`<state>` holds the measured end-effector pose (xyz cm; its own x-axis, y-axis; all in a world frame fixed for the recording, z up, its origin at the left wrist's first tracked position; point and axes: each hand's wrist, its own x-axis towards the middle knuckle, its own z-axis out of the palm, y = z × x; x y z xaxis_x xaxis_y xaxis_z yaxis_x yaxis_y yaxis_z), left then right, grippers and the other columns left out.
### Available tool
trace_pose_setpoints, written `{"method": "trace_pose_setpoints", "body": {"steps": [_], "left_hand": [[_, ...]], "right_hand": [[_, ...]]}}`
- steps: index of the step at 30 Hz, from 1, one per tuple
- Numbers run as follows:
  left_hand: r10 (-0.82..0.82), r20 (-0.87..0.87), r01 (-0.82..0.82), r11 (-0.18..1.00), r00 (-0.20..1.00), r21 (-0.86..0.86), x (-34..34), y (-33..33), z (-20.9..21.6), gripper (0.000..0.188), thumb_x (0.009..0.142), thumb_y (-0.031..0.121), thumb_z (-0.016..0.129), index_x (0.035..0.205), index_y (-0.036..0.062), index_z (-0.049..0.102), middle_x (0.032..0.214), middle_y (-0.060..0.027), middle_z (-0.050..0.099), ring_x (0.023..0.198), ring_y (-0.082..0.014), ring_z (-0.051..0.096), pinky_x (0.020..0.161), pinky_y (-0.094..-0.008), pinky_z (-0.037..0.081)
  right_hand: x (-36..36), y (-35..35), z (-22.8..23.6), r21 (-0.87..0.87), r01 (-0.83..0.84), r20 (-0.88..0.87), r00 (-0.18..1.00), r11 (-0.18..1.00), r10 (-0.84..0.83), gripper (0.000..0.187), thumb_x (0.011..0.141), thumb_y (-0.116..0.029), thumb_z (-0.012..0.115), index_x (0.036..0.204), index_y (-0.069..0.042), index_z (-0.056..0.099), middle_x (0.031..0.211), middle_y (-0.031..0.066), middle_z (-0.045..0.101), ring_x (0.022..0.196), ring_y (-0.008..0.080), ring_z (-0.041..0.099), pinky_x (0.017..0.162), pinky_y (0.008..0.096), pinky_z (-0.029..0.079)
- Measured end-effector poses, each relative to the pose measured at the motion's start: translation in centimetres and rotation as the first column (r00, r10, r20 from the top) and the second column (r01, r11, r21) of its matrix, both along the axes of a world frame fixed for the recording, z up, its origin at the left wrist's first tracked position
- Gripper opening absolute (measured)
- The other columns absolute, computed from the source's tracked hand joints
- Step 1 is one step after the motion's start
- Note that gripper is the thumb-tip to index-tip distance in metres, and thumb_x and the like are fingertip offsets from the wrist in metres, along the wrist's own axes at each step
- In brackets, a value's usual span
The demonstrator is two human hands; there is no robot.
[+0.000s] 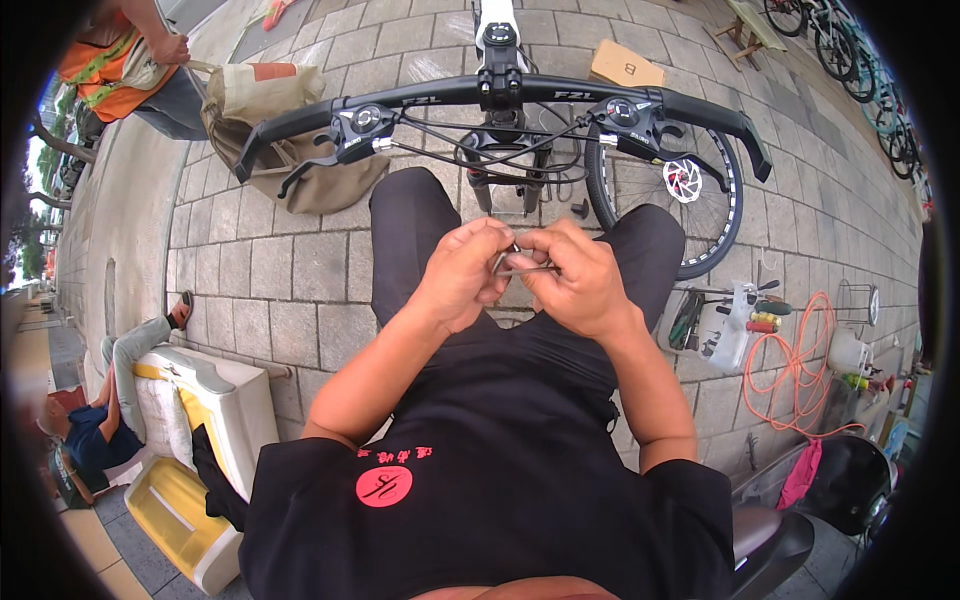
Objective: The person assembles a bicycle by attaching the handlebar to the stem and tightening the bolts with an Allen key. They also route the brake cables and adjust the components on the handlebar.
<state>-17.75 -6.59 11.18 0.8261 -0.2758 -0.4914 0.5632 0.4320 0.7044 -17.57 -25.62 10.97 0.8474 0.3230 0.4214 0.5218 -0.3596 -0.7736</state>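
In front of my lap, my left hand [460, 275] and my right hand [580, 278] meet with fingers pinched closed. Between them is a thin, bent metal rod that looks like a hex key [527, 271], its long part reaching into my right fingers. My left fingertips pinch a small dark piece [515, 247], mostly covered, that I cannot make out. Just beyond my hands stands a bicycle with a black handlebar [420, 97], brake levers and looping cables. Below the bar is its fork [483, 190], with no wheel between the legs.
A loose wheel [733, 205] with a brake disc lies beside my right knee. Right of me are a tool tray [725, 335] and an orange hose [770, 385]. A cardboard box [625, 65], a canvas bag [265, 95], a white-yellow case [225, 390] and two people surround the spot.
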Motion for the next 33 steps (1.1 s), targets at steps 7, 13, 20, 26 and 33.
{"method": "trace_pose_setpoints", "body": {"steps": [7,13,20,26,33], "left_hand": [[0.004,0.189,-0.059,0.957,0.982,0.284,-0.7,0.2,0.3,0.020,0.105,0.025,0.061,0.098,0.0065,0.063,0.065,0.0037,0.055,0.049,-0.0040,0.043,0.043,-0.0210,0.029],[0.085,0.934,-0.364,0.930,0.348,0.051,0.6,6.0,10.3,0.037,0.109,0.023,0.050,0.139,0.0002,0.051,0.070,-0.0038,0.055,0.056,-0.0079,0.044,0.047,-0.0235,0.032],[-0.067,0.988,-0.167,0.985,-0.139,0.043,1.7,5.2,21.6,0.049,0.100,0.022,0.055,0.145,0.0041,0.049,0.079,-0.0073,0.057,0.074,-0.0204,0.048,0.069,-0.0356,0.042],[0.006,0.999,0.011,1.000,-0.045,-0.006,0.8,3.6,19.9,0.045,0.100,0.021,0.055,0.142,0.0046,0.051,0.081,-0.0073,0.058,0.076,-0.0206,0.050,0.070,-0.0357,0.043],[0.081,0.997,0.093,0.992,0.014,-0.082,0.3,3.0,18.7,0.040,0.100,0.019,0.056,0.137,0.0051,0.053,0.083,-0.0073,0.059,0.078,-0.0209,0.052,0.071,-0.0358,0.044]], "right_hand": [[0.3,0.1,-1.3,-0.066,0.126,0.208,0.972,0.990,-0.110,0.020,0.083,-0.007,0.080,0.099,-0.004,0.069,0.079,0.0073,0.063,0.058,0.0215,0.064,0.050,0.0340,0.049],[4.4,1.3,-4.2,0.116,0.429,0.325,0.835,0.896,-0.443,0.021,0.081,-0.004,0.080,0.100,-0.004,0.070,0.078,0.0077,0.063,0.055,0.0214,0.060,0.049,0.0349,0.048],[7.1,5.4,-4.0,0.353,0.499,0.207,0.784,0.792,-0.586,0.021,0.090,-0.008,0.078,0.110,-0.001,0.073,0.070,-0.0017,0.047,0.061,0.0091,0.041,0.054,0.0268,0.037],[8.2,6.7,-3.4,0.350,0.511,0.298,0.734,0.785,-0.610,0.022,0.092,-0.011,0.079,0.110,-0.001,0.072,0.076,0.0011,0.059,0.057,0.0086,0.045,0.053,0.0260,0.041],[9.0,7.7,-3.4,0.375,0.556,0.251,0.709,0.742,-0.659,0.018,0.094,-0.015,0.077,0.103,-0.002,0.070,0.078,0.0029,0.066,0.061,0.0073,0.057,0.055,0.0259,0.047]]}}
